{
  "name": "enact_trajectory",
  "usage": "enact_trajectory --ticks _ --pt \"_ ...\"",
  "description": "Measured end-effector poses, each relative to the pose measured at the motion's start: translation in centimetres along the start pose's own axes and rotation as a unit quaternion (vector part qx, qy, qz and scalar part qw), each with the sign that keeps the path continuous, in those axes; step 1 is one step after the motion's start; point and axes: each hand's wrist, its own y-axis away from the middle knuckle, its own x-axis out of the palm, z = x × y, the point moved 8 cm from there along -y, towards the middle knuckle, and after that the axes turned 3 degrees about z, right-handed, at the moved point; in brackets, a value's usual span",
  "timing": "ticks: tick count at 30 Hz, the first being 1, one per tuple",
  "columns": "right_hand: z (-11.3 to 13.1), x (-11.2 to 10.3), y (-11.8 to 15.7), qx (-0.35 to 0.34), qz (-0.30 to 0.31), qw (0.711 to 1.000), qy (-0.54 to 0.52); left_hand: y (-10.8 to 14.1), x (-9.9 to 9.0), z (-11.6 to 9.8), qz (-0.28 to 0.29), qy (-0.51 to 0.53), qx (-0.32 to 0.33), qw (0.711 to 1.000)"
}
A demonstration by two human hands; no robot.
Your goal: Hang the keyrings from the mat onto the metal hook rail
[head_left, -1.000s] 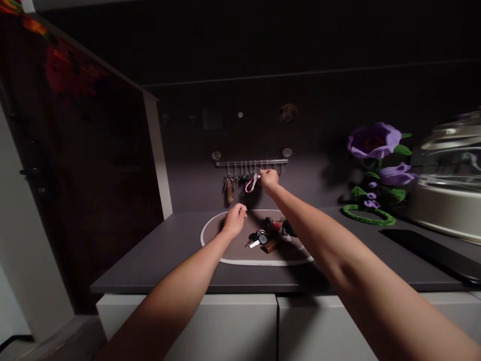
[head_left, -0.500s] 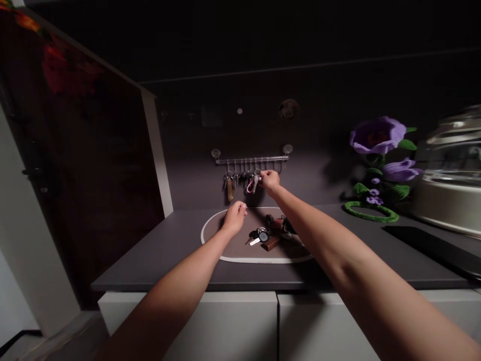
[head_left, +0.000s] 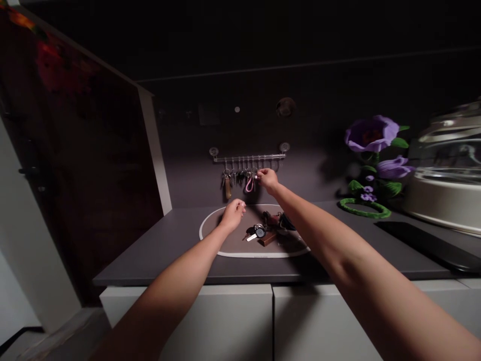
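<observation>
A clear hook rail (head_left: 250, 158) on the dark wall carries several key bunches. My right hand (head_left: 267, 179) is raised to it, its fingers pinched at a bunch of keys with a pink loop strap (head_left: 249, 185); the exact grip is too small to make out. A brown key fob (head_left: 227, 188) hangs further left on the rail. My left hand (head_left: 233, 213) hovers over the brown mat with its fingers curled in, and nothing shows in it. Below lie a car key (head_left: 260, 231), a brown wooden block (head_left: 267, 239) and dark keys (head_left: 286, 221), partly behind my right forearm.
The white-rimmed oval mat (head_left: 210, 235) lies on the grey counter (head_left: 150, 255). To the right stand purple flowers (head_left: 372, 135) with a green ring base (head_left: 364, 208), a black flat object (head_left: 428, 244) and a cream appliance (head_left: 443, 195). A dark door (head_left: 90, 200) is at left.
The pink strap now hangs more upright beneath the rail, with my right fingers just to its right. My left hand stays curled above the mat. The whole view has shifted slightly.
</observation>
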Motion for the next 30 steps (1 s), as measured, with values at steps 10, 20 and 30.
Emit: enact_trajectory --ticks 10,20,30 --pt "0.5 -0.4 0.9 -0.027 0.043 0.999 0.009 0.4 0.7 -0.1 0.037 0.059 -0.014 0.997" --pt "1.3 -1.6 4.1 0.016 0.055 0.998 -0.029 0.8 0.8 -0.8 0.069 0.037 -0.003 0.997" --pt "1.6 -2.5 8.0 0.055 0.102 0.989 -0.088 2.2 1.2 -2.5 0.108 -0.007 0.014 0.994"
